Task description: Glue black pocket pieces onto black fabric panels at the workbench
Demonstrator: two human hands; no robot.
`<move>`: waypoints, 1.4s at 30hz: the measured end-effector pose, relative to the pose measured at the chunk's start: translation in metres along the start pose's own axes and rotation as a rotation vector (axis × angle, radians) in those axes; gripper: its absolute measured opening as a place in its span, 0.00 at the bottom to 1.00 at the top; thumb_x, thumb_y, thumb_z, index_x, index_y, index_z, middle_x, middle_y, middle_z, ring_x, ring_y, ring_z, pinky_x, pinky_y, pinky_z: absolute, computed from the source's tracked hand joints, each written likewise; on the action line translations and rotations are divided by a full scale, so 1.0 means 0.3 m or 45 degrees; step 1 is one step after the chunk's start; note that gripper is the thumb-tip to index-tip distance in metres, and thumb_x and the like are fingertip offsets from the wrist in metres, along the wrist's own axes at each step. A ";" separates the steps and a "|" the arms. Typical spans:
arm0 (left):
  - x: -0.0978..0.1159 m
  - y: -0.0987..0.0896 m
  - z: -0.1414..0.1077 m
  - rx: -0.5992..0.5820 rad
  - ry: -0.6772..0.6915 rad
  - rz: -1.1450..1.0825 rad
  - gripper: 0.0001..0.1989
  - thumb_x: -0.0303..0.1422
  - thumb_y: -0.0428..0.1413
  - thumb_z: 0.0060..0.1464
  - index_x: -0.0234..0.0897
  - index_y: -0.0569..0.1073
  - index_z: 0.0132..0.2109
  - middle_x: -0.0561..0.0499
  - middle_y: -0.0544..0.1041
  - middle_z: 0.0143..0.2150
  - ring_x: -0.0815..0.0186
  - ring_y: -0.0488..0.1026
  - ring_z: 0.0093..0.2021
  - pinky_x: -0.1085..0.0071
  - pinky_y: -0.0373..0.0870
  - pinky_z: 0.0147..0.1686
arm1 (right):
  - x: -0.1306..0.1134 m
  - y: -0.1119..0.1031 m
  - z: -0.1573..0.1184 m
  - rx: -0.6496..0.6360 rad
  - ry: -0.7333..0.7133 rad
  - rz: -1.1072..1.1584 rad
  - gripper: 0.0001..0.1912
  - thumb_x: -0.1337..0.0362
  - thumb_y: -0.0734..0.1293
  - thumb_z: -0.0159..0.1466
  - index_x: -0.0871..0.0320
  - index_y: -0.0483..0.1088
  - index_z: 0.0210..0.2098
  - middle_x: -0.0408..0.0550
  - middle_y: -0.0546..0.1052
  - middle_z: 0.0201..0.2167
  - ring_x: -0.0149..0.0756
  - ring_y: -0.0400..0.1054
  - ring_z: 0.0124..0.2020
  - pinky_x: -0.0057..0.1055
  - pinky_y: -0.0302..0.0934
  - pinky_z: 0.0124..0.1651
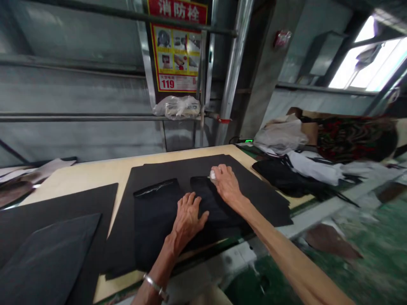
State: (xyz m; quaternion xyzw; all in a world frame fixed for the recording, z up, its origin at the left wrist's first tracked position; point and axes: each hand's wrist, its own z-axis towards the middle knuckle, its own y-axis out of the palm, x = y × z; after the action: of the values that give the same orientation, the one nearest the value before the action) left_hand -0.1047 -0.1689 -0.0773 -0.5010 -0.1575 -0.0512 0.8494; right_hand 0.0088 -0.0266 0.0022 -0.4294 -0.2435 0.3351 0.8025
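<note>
My left hand lies on a dark cloth piece, its fingers spread and slightly bent. The cloth has a gap in its far edge, and thin pale lines run along the left part of that edge. My right hand grips a small white object with a narrow tip, held at the cloth's far right edge. Fingers cover most of this object, so its kind cannot be made out. Beneath the cloth is a large black sheet on a pale wooden board.
On the left, another dark piece rests on a second black sheet. Black and white cloth and a clear plastic bag are heaped on the right. Metal rails cross behind the table.
</note>
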 end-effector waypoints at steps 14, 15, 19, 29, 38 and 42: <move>0.000 0.001 0.000 0.006 -0.010 0.000 0.21 0.38 0.55 0.59 0.34 0.70 0.56 0.38 0.68 0.61 0.49 0.61 0.63 0.48 0.62 0.61 | 0.128 -0.003 0.005 -0.039 0.079 0.002 0.18 0.72 0.63 0.62 0.59 0.65 0.52 0.56 0.67 0.48 0.46 0.61 0.46 0.37 0.58 0.46; 0.001 0.001 0.000 0.008 -0.012 -0.005 0.20 0.38 0.55 0.59 0.34 0.70 0.56 0.38 0.68 0.61 0.49 0.61 0.63 0.48 0.62 0.60 | 0.120 -0.003 0.002 -0.036 0.069 -0.012 0.19 0.73 0.63 0.62 0.58 0.65 0.52 0.56 0.67 0.48 0.46 0.60 0.46 0.37 0.58 0.46; 0.002 -0.003 0.001 -0.006 -0.018 -0.007 0.20 0.37 0.56 0.58 0.35 0.70 0.56 0.38 0.68 0.62 0.48 0.61 0.63 0.47 0.62 0.60 | -0.025 -0.011 0.007 -0.050 -0.017 0.084 0.21 0.74 0.64 0.60 0.58 0.65 0.52 0.55 0.67 0.50 0.45 0.61 0.46 0.36 0.59 0.46; -0.004 0.003 -0.005 0.004 0.013 0.035 0.21 0.39 0.54 0.60 0.33 0.69 0.57 0.37 0.67 0.62 0.48 0.61 0.63 0.47 0.63 0.60 | 0.065 0.010 0.013 -0.043 0.044 0.081 0.19 0.71 0.64 0.62 0.58 0.65 0.53 0.55 0.67 0.49 0.45 0.61 0.46 0.36 0.59 0.46; -0.018 0.017 -0.011 0.058 0.064 0.068 0.20 0.38 0.54 0.61 0.34 0.68 0.57 0.37 0.68 0.61 0.49 0.62 0.63 0.48 0.64 0.60 | 0.148 0.031 -0.003 -0.018 0.069 0.003 0.21 0.74 0.62 0.60 0.58 0.66 0.53 0.57 0.67 0.49 0.47 0.61 0.46 0.37 0.59 0.46; -0.021 0.021 -0.011 0.081 0.068 0.085 0.20 0.37 0.55 0.59 0.33 0.69 0.56 0.38 0.69 0.60 0.48 0.63 0.62 0.48 0.65 0.59 | 0.155 0.033 -0.015 0.061 0.162 0.540 0.20 0.74 0.68 0.55 0.57 0.70 0.47 0.53 0.70 0.46 0.45 0.63 0.46 0.41 0.60 0.51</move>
State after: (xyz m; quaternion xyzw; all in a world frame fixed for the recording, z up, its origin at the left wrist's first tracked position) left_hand -0.1084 -0.1690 -0.0860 -0.4773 -0.1195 -0.0312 0.8700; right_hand 0.0391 0.0098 -0.0037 -0.4719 -0.0886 0.4742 0.7379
